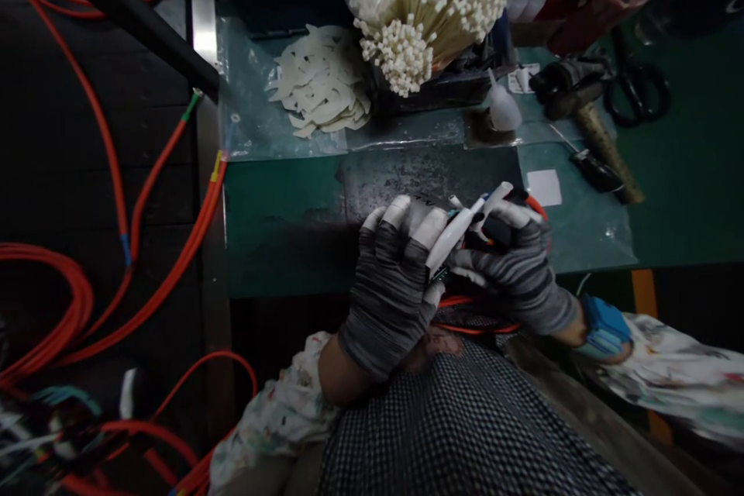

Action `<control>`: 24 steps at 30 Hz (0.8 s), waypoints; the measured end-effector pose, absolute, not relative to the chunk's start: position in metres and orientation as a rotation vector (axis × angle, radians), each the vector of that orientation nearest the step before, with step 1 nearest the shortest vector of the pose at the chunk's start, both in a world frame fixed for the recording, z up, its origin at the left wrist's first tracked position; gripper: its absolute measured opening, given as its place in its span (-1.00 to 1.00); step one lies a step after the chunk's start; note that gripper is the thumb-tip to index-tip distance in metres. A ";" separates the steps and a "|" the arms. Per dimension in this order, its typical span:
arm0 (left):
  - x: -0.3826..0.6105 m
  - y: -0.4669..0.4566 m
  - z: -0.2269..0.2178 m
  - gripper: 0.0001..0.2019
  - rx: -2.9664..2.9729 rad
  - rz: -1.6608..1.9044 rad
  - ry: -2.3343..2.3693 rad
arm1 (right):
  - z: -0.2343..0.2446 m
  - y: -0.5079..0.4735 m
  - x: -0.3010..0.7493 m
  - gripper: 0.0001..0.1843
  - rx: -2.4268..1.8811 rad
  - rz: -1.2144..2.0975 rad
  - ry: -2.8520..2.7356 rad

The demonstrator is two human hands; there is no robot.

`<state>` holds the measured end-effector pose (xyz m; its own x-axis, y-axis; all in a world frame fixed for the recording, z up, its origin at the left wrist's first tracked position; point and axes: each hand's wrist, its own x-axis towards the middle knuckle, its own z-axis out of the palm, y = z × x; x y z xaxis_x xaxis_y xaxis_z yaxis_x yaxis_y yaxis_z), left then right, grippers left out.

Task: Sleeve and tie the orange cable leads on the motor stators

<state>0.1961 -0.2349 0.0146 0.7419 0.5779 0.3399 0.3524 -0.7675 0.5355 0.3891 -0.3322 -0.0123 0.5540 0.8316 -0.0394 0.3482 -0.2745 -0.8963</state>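
My left hand (392, 294), in a grey striped glove with white fingertips, is closed with finger and thumb around a white tapered plastic piece (450, 240). Beside it, my right hand (520, 267), gloved alike, curls round the end of an orange cable (535, 207). A white tube (498, 195) sticks out by the right fingertips, along with small dark and white parts. The hands almost meet above the front edge of the bench, over a dark mat (430, 170). The fingers partly hide how the white pieces join the cable.
Pale flat cut pieces (325, 77) lie piled behind my hands, near a large bundle of white-tipped sticks (430, 0). A squeeze bottle (503, 107), hammer (601, 139), screwdriver (593, 164) and scissors (636, 93) lie right. Orange cables (105, 132) hang left, beside the metal bench edge (212, 194).
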 end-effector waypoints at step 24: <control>0.197 -0.229 0.017 -0.34 2.464 0.695 0.684 | -0.015 -0.337 0.379 -0.27 -1.745 1.044 -0.543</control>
<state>0.1967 -0.2295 0.0168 0.7450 0.5755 0.3374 0.3280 -0.7564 0.5660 0.3785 -0.3372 -0.0152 0.5283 0.7498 -0.3985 -0.1047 -0.4082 -0.9069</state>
